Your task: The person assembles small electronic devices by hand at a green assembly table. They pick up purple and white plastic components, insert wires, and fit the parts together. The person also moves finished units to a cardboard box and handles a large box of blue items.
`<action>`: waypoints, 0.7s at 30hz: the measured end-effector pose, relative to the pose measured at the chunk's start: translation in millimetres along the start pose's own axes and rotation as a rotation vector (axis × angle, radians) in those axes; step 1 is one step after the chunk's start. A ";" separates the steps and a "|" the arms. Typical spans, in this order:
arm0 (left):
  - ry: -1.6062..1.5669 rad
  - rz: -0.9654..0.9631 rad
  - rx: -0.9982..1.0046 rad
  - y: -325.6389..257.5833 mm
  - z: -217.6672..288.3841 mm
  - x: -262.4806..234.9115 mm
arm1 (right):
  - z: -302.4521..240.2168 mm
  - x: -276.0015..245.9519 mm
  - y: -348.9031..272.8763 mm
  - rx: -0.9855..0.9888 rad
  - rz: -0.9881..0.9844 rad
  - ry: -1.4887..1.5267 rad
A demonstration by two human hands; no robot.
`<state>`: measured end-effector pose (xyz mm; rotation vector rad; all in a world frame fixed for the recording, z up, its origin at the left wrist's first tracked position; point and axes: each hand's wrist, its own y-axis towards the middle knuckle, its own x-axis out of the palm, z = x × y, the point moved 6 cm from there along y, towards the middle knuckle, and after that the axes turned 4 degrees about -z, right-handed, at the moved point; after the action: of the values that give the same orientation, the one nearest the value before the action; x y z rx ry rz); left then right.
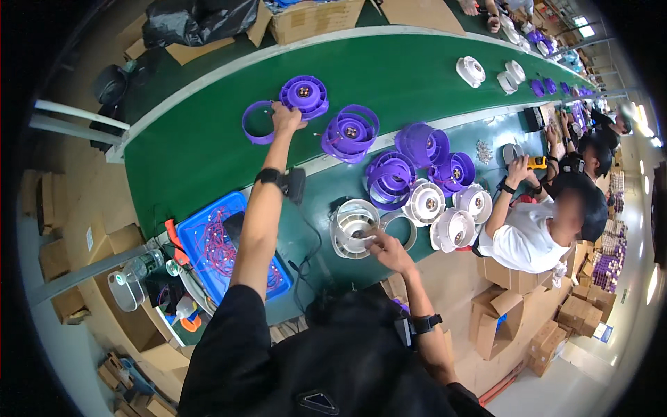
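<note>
My left hand (286, 119) reaches far out over the green belt, its fingers closed at the near edge of a purple round fan housing (303, 96). A loose purple ring (244, 124) lies just left of that hand. Close to my body, my right hand (390, 251) is at the right side of a white round housing (340, 240), with its fingers drawn together. Whatever is between those fingers is too small to make out. Beside this hand, a white ring (411, 240) rests on the bench.
More purple housings (351, 132) and white housings (425, 203) crowd the right. A blue tray (186, 240) of red wires stands left, with a black device (296, 186) and cable nearby. Small metal parts (483, 151) lie farther right. A co-worker (528, 236) sits at the right, holding a yellow tool (537, 162).
</note>
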<state>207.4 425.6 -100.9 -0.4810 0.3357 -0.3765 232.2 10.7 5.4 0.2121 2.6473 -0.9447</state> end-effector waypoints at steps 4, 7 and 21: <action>0.130 -0.119 0.318 -44.3 -37.4 -48.5 | -8.5 7.1 19.3 -0.102 -0.145 -0.001; 0.262 -0.431 0.313 -115.6 -66.0 -53.3 | 10.7 14.7 36.2 -0.126 -0.204 0.048; 0.365 -0.869 0.535 -340.2 10.3 18.7 | -33.3 -49.7 -25.9 -0.171 -0.194 0.349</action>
<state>136.4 142.3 74.9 0.0025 0.3476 -1.3707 264.2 10.4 62.2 0.0862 3.0990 -0.7898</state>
